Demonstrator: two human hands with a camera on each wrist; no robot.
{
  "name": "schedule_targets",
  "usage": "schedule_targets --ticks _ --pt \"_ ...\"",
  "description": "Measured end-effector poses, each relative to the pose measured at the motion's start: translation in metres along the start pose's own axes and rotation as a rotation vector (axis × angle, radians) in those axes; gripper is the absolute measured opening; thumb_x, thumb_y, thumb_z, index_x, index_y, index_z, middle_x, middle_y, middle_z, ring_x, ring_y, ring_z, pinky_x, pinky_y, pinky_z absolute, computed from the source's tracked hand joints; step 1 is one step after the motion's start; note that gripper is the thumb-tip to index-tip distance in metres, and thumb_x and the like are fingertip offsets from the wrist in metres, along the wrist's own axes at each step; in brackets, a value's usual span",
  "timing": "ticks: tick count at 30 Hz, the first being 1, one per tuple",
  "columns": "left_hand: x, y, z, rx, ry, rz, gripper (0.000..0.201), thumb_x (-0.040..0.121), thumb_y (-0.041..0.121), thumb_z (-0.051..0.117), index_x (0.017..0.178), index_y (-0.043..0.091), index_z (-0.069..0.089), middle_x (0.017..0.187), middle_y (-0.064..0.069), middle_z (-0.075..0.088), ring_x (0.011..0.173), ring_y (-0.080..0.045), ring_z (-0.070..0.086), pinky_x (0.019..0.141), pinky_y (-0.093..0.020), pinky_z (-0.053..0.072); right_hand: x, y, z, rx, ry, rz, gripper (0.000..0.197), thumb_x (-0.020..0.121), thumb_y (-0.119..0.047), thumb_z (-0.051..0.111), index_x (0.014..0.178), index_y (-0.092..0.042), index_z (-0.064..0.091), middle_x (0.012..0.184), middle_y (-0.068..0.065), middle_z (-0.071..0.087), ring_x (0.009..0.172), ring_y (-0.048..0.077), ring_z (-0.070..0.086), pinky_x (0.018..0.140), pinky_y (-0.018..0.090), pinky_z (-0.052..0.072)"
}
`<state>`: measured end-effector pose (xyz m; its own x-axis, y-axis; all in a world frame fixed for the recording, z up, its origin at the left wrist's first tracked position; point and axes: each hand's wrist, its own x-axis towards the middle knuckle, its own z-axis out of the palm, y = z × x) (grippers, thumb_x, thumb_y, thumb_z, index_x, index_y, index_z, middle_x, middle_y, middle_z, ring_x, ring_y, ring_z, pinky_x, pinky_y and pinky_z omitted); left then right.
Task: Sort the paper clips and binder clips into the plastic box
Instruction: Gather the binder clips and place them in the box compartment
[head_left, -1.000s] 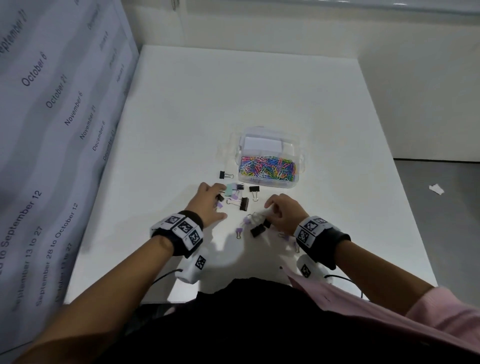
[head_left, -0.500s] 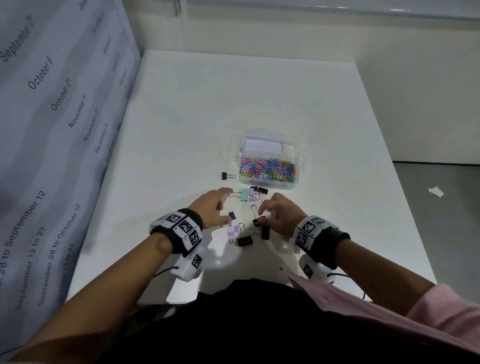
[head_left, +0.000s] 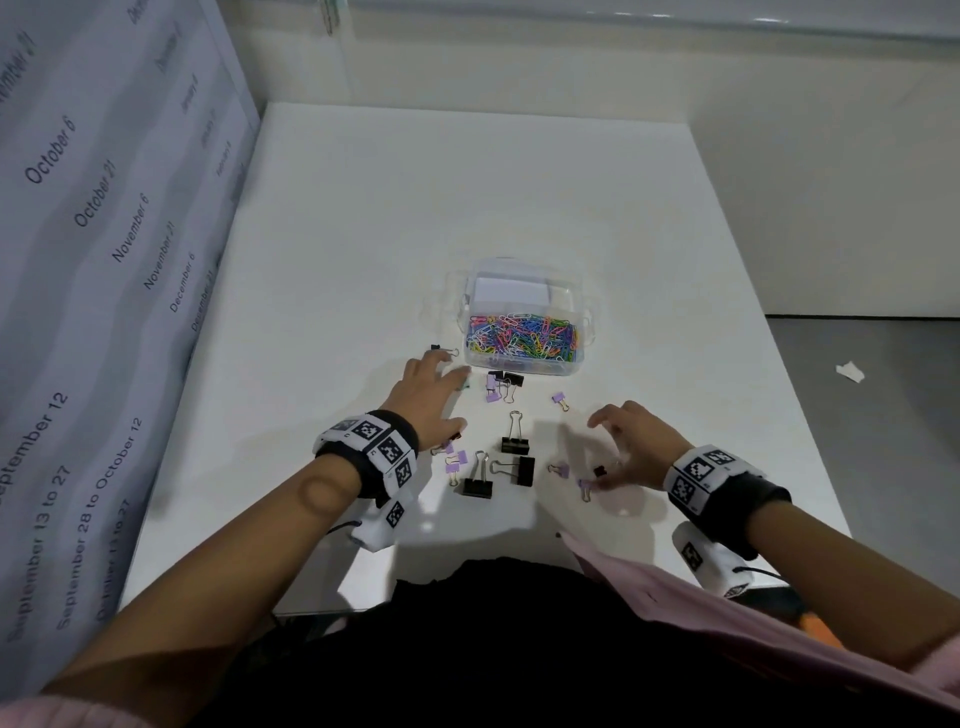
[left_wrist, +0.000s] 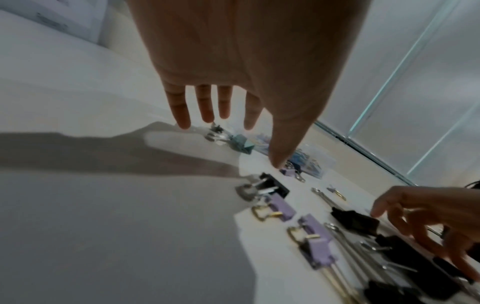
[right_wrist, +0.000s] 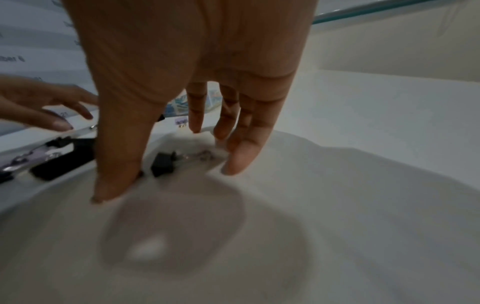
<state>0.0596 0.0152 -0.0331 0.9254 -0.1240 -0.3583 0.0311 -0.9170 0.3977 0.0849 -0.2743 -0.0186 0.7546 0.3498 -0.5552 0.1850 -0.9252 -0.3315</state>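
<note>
Clear plastic box (head_left: 524, 317) sits mid-tabletop (head_left: 467, 197), its near compartment heaped with coloured paper clips (head_left: 522, 338), the far one showing only white. From my remote seat I see binder clips scattered between the box and the person — three large black binder clips (head_left: 511, 460) in the middle, small purple binder clips (head_left: 456, 465) beside them, and more purple and black ones just in front of the box.

The left hand (head_left: 428, 400) reaches forward with straight, spread fingers, holding nothing; its fingertips (left_wrist: 183, 121) hover near a mint binder clip (left_wrist: 240, 145) just left of the box. A small black clip (head_left: 441, 349) lies beyond that hand.

The right hand (head_left: 636, 447) hangs over the tabletop with fingers loosely bent and splayed, gripping nothing. In the right wrist view a small black binder clip (right_wrist: 163, 164) lies between thumb and fingers, apart from both — I cannot tell whether the thumb tip touches the surface.
</note>
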Motion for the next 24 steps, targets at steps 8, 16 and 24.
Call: schedule_targets --ticks 8,16,24 --pt "0.001 -0.026 -0.021 -0.112 0.091 -0.101 0.098 0.072 0.046 0.073 0.148 0.022 0.015 0.156 -0.007 0.007 0.143 -0.029 0.009 0.117 -0.045 0.020 -0.001 -0.018 0.017 0.165 0.020 -0.107 0.093 0.053 -0.020 0.084 0.131 -0.024 0.034 0.100 0.002 0.037 0.084 0.019 0.048 0.078 0.024 0.043" --pt "0.017 -0.025 -0.016 -0.143 -0.058 -0.037 0.098 0.067 0.052 0.075 0.144 0.016 0.027 0.151 -0.006 0.031 0.141 -0.030 0.023 0.118 -0.040 0.019 0.024 -0.062 0.025 0.091 -0.057 -0.198 0.115 0.046 -0.029 0.090 0.139 -0.028 0.024 0.123 0.012 0.036 0.102 0.023 0.047 0.097 0.034 0.045" --pt "-0.027 -0.017 -0.005 0.090 -0.153 -0.037 0.114 0.055 0.060 0.077 0.146 0.032 0.015 0.143 -0.002 0.027 0.132 -0.025 0.025 0.107 -0.045 0.036 0.030 -0.088 0.034 -0.055 -0.056 -0.296 0.090 0.048 -0.038 0.087 0.127 -0.031 0.045 0.117 0.008 0.040 0.103 0.024 0.048 0.088 0.039 0.050"
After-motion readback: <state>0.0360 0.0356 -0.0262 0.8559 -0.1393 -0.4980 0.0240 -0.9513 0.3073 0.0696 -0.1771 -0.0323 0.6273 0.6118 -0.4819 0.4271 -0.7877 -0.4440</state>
